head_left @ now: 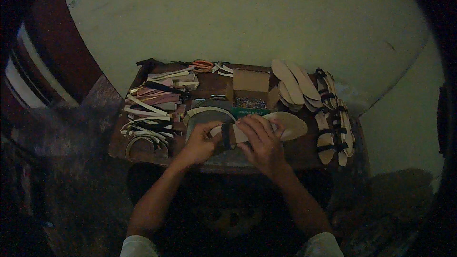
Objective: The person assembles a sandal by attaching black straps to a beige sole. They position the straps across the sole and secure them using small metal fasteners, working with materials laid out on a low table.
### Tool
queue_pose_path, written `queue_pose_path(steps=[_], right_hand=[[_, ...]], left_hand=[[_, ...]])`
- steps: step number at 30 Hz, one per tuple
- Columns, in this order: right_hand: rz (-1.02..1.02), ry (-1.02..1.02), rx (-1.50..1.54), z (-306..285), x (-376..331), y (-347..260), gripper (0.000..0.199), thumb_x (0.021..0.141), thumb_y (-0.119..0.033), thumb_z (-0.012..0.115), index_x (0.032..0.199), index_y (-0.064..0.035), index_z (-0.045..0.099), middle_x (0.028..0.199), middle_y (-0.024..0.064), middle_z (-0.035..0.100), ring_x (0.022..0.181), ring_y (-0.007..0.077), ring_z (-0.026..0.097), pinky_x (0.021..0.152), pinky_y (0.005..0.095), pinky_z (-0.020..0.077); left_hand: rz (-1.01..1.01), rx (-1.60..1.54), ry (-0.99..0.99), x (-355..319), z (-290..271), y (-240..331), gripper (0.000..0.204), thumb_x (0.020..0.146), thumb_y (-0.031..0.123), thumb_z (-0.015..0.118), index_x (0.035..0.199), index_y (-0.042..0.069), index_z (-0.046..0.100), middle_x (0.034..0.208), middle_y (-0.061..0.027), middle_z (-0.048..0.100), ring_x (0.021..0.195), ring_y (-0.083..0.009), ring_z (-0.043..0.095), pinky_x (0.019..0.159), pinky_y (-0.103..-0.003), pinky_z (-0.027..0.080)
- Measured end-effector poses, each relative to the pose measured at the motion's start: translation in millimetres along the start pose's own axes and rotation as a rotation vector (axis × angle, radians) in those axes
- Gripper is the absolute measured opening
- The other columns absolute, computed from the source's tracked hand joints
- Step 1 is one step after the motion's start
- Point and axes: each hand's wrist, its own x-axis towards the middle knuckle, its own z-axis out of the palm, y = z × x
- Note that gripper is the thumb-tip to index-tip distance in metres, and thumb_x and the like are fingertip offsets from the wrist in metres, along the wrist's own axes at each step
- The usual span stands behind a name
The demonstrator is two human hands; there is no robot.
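Steadying a pale sole (293, 127) crossed by a black strap (226, 135), I hold it just on my side of the open box (251, 82); my left hand (201, 143) pinches the end close beside the strap, while my right hand (263, 143) grips the middle, fingers curled over it; the step looks like fitting the strap, and the next move seems to call for a firm hold and even tension; cut strips (147, 109) lie left of the box, strapped sandals (326, 148) to its right.

head fisheye: looking down from the person's head | viewing desk (213, 82), left hand (202, 143) and right hand (263, 143) from near | pale surface (238, 14) spreading toward 12 o'clock
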Motion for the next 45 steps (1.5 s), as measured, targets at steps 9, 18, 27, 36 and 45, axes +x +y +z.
queue_pose_path(steps=[9,18,27,36,45], right_hand=[[0.072,-0.110,0.148,-4,1,-2,0.077,0.063,-0.016,0.079,0.132,-0.0079,0.048,0.121,0.0105,0.053,0.113,0.0287,0.050,0.100,0.0466,0.0286],[0.074,-0.152,0.508,1,0,7,0.079,0.068,-0.020,0.079,0.138,-0.0102,0.043,0.116,0.0163,0.058,0.106,0.0339,0.054,0.092,0.0424,0.0385],[0.026,-0.128,0.339,5,-1,5,0.073,0.071,-0.018,0.077,0.135,-0.0071,0.044,0.114,0.0162,0.059,0.104,0.0316,0.056,0.091,0.0423,0.0403],[0.020,-0.111,0.337,4,-1,3,0.071,0.071,-0.017,0.077,0.133,-0.0066,0.045,0.115,0.0148,0.060,0.102,0.0306,0.057,0.091,0.0414,0.0392],[0.001,-0.142,0.316,3,0,0,0.071,0.072,-0.018,0.077,0.134,-0.0064,0.044,0.115,0.0138,0.060,0.104,0.0296,0.057,0.091,0.0416,0.0386]], left_hand=[[-0.026,0.023,0.035,-3,1,10,0.017,0.090,0.016,0.062,0.099,0.003,0.066,0.074,0.0014,0.062,0.059,-0.0045,0.051,0.049,-0.023,0.041],[-0.116,-0.030,0.000,-6,6,22,0.016,0.086,0.017,0.068,0.091,0.001,0.068,0.077,-0.0002,0.065,0.062,-0.0058,0.055,0.052,-0.023,0.043],[-0.123,-0.104,-0.020,-5,6,8,0.019,0.087,0.016,0.067,0.100,0.003,0.067,0.084,-0.0017,0.067,0.068,-0.0077,0.058,0.055,-0.022,0.044],[-0.213,-0.080,-0.047,-6,6,20,0.024,0.087,0.019,0.066,0.106,0.004,0.065,0.089,-0.0010,0.066,0.073,-0.0074,0.058,0.059,-0.022,0.044],[-0.237,-0.101,-0.060,-7,3,18,0.024,0.089,0.020,0.063,0.108,0.005,0.064,0.092,-0.0011,0.066,0.078,-0.0097,0.060,0.064,-0.024,0.047]])
